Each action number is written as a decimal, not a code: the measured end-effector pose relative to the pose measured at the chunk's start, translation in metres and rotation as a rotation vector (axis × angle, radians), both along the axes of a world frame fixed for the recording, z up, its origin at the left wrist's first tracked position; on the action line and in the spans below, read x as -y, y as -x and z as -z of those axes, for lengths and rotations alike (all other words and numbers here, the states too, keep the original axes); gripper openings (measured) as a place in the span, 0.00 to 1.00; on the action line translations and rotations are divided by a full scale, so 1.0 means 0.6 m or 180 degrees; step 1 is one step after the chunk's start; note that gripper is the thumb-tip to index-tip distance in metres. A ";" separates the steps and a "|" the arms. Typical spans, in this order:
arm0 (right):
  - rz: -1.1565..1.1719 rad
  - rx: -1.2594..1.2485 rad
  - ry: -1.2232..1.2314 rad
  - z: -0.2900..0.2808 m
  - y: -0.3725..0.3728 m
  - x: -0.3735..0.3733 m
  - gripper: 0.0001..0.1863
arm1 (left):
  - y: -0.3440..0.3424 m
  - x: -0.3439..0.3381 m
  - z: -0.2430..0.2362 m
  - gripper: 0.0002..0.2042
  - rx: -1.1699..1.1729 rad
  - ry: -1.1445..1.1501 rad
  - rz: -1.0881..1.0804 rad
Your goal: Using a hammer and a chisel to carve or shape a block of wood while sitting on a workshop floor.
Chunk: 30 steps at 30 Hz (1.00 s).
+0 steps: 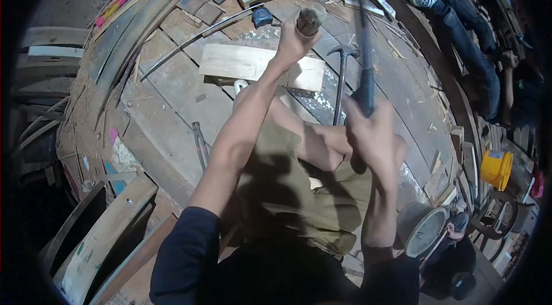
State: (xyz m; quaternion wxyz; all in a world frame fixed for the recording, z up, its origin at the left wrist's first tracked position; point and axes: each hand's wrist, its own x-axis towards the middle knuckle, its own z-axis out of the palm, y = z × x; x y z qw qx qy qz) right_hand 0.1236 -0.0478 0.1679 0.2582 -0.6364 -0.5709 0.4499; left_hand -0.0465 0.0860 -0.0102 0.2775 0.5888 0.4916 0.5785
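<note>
My left hand (293, 45) is closed around a thick upright piece with a round, worn grey-brown end (309, 20). I cannot make out its lower end, which is hidden beneath my fist. It stands over a pale wooden board (233, 62) lying across in front of my legs. In my right hand (372, 132) is a hammer (364, 83), gripped by its dark handle and raised. Its dark head is blurred at the top of the view. A claw hammer (341, 78) lies on the floor between the board and my right hand.
Pincers (200, 143) lie left of my legs, and a blue tape measure (262, 16) sits beyond the board. Curved planks (123, 221) stand at the lower left. A bucket (424, 230) and yellow pail (497, 169) are on the right. Another person's legs (463, 35) extend at the far right.
</note>
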 end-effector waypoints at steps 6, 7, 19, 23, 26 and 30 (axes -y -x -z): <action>0.0447 -0.0555 0.1189 0.031 -0.030 0.048 0.15 | -0.011 0.003 -0.010 0.20 0.0465 -0.0077 0.0180; 0.0608 -0.0688 0.1346 0.024 -0.033 0.050 0.14 | -0.010 0.002 -0.011 0.20 0.0242 0.0207 0.0112; 0.0849 -0.0179 -0.0379 -0.079 -0.013 0.032 0.15 | -0.012 -0.003 -0.011 0.20 0.0033 -0.0273 -0.0047; 0.0391 0.0403 0.0218 0.008 -0.002 0.019 0.15 | -0.012 0.005 -0.017 0.20 0.0275 0.0030 0.0085; 0.0146 0.0581 0.0138 0.048 -0.014 0.025 0.14 | -0.016 0.008 -0.014 0.20 0.0652 -0.0294 0.0125; 0.0590 -0.0518 0.1160 0.041 -0.049 0.072 0.13 | 0.002 0.005 -0.001 0.17 0.0315 0.0304 0.0131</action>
